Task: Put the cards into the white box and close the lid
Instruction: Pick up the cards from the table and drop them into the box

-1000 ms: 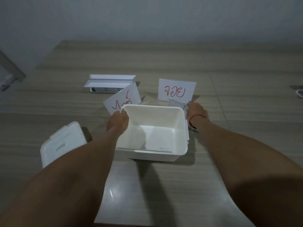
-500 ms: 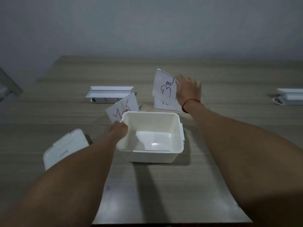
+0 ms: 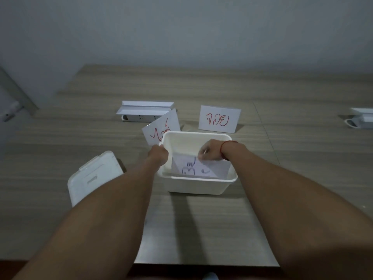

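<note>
The open white box (image 3: 193, 184) stands in the middle of the wooden table. My right hand (image 3: 210, 152) is inside the box, pinching a white card with dark writing (image 3: 193, 168) that lies tilted against the bottom. My left hand (image 3: 158, 155) grips the box's left rim. Behind the box's left corner leans a card with red writing (image 3: 161, 128). Another red-lettered card (image 3: 219, 119) stands upright behind the box on the right. The white lid (image 3: 93, 176) lies flat on the table to the left of the box.
A white power strip with a folded white card on it (image 3: 144, 112) lies at the back left. Another white object (image 3: 361, 118) sits at the far right edge. The table's front edge runs just below my forearms. A grey wall stands behind the table.
My right hand lifted a card from behind the box, carried it over the rim and lowered it into the box. My left hand has stayed on the left rim.
</note>
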{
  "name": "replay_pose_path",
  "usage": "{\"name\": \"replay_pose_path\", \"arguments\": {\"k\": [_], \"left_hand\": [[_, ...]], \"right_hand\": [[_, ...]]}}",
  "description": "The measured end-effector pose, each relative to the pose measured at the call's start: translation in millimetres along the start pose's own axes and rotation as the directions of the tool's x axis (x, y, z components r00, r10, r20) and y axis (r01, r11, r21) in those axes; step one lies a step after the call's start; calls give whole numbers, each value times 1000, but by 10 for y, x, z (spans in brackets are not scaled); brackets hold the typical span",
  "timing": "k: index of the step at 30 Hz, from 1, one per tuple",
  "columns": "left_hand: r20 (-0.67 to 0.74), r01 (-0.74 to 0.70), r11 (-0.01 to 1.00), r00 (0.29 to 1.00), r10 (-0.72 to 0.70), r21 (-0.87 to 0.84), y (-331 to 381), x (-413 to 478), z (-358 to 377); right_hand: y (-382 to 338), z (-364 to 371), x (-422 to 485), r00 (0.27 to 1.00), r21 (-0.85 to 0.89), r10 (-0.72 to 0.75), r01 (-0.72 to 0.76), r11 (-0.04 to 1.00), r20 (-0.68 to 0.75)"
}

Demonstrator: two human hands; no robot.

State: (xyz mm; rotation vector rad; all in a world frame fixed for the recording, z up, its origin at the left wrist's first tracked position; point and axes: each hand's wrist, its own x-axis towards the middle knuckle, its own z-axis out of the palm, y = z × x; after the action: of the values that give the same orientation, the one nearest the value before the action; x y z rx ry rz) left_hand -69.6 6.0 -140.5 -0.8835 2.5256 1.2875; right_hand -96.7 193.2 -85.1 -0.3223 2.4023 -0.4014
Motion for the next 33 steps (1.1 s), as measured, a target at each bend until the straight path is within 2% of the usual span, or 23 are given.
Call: {"name": "replay_pose_path", "arguments": {"k": [2, 4, 6, 9, 12, 15, 21, 26, 29, 33], "left_hand": [[-1, 9, 1000, 1000, -9, -10, -19, 33, 10], [-17, 26, 999, 1000, -26, -25, -27, 55, -2], [-69, 35, 999, 997, -36, -13, 1, 91, -37], [-182, 1, 998, 983, 11, 65, 117, 153, -115], [-262, -45, 987, 961, 86, 157, 196, 261, -230], [-317, -62, 953, 935, 159, 295, 285, 387, -304], [-319, -90, 863, 906, 278, 496, 412, 797, -236], [-213, -146, 802, 923, 321, 579, 462, 1168, -190], [-135, -160, 801, 949, 286, 578, 496, 1323, -142], [-75, -127, 828, 977, 200, 546, 492, 1411, -57]], "right_hand": [[-31, 35, -26, 977, 99, 46, -68, 993, 208], [-50, -1, 0, 977, 105, 43, -66, 992, 208], [-53, -76, 74, 999, 99, 21, -24, 995, 32], [2, -181, 252, 963, 134, 19, 18, 991, -269], [30, -192, 403, 925, 147, 42, 15, 989, -378], [49, -170, 515, 893, 57, 54, -32, 998, -447], [108, -87, 810, 936, -24, 37, -48, 999, -351], [96, -144, 929, 954, -12, 70, -77, 997, -290], [69, -183, 998, 958, -36, 112, -125, 991, -263], [62, -171, 1042, 946, -79, 131, -161, 984, -298]]}}
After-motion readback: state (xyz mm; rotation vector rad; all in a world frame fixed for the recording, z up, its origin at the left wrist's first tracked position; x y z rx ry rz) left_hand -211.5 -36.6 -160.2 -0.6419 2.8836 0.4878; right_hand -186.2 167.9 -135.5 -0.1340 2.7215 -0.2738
